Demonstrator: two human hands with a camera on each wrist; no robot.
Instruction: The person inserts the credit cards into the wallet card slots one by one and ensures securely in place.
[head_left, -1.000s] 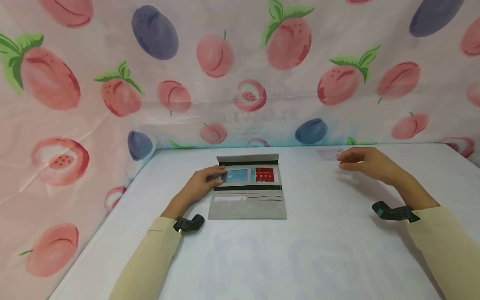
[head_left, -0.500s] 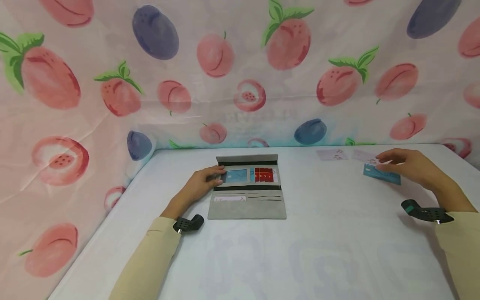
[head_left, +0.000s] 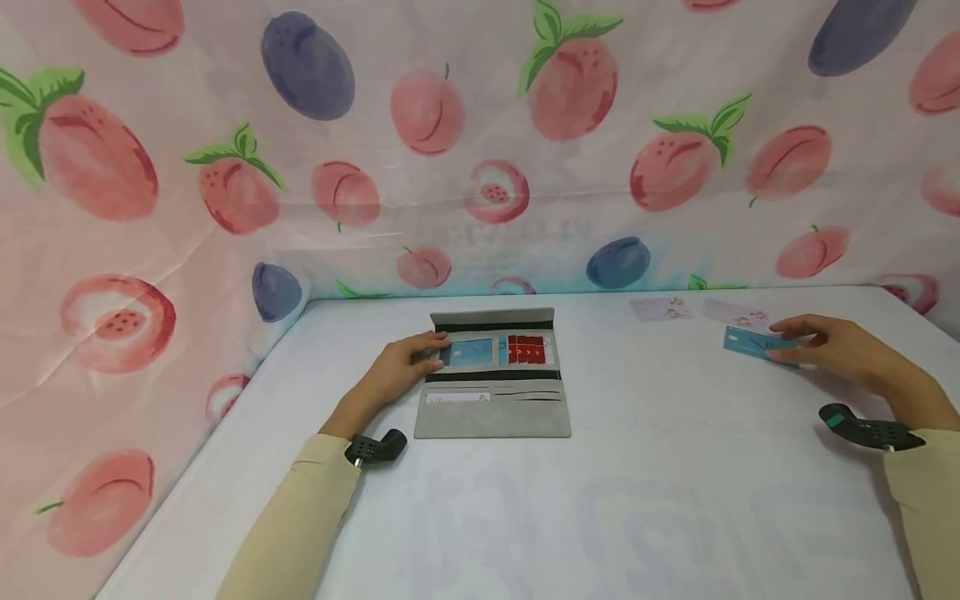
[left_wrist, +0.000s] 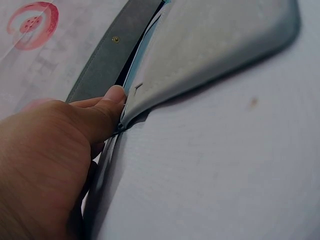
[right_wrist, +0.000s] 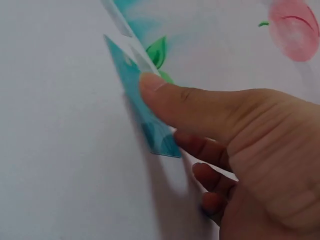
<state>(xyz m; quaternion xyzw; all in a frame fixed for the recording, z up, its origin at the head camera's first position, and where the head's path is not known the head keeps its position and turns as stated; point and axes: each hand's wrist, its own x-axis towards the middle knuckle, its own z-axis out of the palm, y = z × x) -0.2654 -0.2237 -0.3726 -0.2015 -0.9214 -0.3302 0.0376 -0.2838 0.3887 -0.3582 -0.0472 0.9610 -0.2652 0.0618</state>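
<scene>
A grey long wallet (head_left: pixel 491 423) lies unfolded on the white table. My left hand (head_left: pixel 401 367) grips its left edge; in the left wrist view the thumb (left_wrist: pixel 116 94) presses on that edge. A blue card (head_left: pixel 465 352) sits in the wallet's upper panel beside red printed pieces (head_left: pixel 527 349). Out of a slot in the lower panel shows a pale card (head_left: pixel 457 398). At the right, my right hand (head_left: pixel 855 354) pinches another blue card (head_left: pixel 746 342), held slanted with its right end behind the fingers. The right wrist view shows the thumb on this card (right_wrist: pixel 129 80).
Two pale pink cards lie flat near the table's back edge, a left one (head_left: pixel 660 309) and a right one (head_left: pixel 731 312), just behind the held card. A fruit-print cloth (head_left: pixel 495 108) hangs behind the white table (head_left: pixel 600 517) and along its left side.
My right hand has moved right, from beside the left pale card. The pinched blue card and the right pale card have come into view. The left hand and wallet have stayed put.
</scene>
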